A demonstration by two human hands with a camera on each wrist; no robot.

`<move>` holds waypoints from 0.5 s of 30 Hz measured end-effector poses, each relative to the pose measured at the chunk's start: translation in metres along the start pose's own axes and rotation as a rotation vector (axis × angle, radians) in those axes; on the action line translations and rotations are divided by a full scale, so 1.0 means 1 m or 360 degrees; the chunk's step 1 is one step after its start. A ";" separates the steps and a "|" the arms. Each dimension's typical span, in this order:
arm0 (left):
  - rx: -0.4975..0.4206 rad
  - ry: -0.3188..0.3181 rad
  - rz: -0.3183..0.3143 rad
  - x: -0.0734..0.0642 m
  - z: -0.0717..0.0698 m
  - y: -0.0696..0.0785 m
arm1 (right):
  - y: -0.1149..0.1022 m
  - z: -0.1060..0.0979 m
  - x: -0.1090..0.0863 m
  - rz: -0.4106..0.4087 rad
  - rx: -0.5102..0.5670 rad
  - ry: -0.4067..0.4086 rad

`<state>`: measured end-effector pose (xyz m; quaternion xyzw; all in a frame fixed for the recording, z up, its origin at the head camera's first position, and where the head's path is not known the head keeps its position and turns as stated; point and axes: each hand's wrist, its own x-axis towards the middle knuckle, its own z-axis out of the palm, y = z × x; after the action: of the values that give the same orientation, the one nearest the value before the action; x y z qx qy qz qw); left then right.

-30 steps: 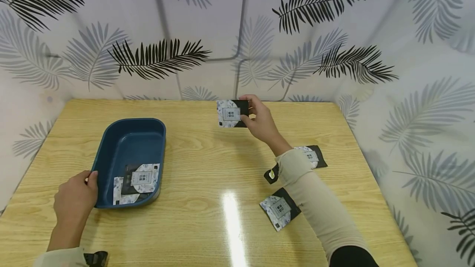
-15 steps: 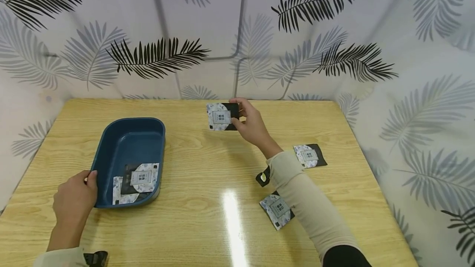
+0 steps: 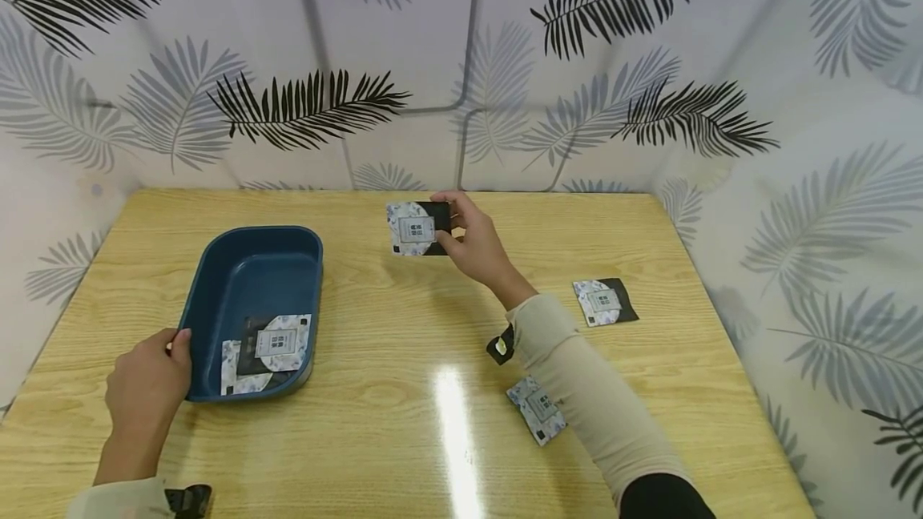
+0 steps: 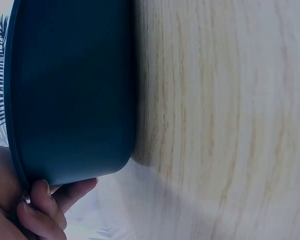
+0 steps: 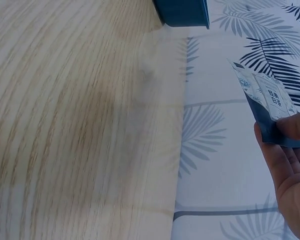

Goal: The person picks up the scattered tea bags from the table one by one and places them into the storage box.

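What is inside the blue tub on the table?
In the blue tub, toward its near end, a top packet partly covers a lower packet. The lower packet's hidden part cannot be seen, nor whether anything else lies underneath.

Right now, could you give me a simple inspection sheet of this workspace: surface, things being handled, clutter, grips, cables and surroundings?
Surface: wood-grain tabletop, with a bright glare streak toward the front.
Job's things: blue tub at left, with overlapping packets inside; at right lie a farther packet and a nearer packet, the latter partly hidden by the right sleeve.
Clutter: nothing seen.
Grips: left grip holds the tub's rim at its left side; right grip pinches a raised packet.
Cables: nothing seen.
Surroundings: leaf-patterned covering behind and at the sides.
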<state>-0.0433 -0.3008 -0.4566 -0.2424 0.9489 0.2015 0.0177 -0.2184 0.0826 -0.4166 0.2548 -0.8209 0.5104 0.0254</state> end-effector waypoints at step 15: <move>0.0008 -0.0009 0.0009 -0.001 -0.001 0.001 | -0.008 0.016 0.001 -0.0022 -0.0019 -0.0070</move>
<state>-0.0427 -0.2996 -0.4554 -0.2390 0.9500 0.1997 0.0203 -0.2124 0.0653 -0.4173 0.2714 -0.8227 0.4994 0.0124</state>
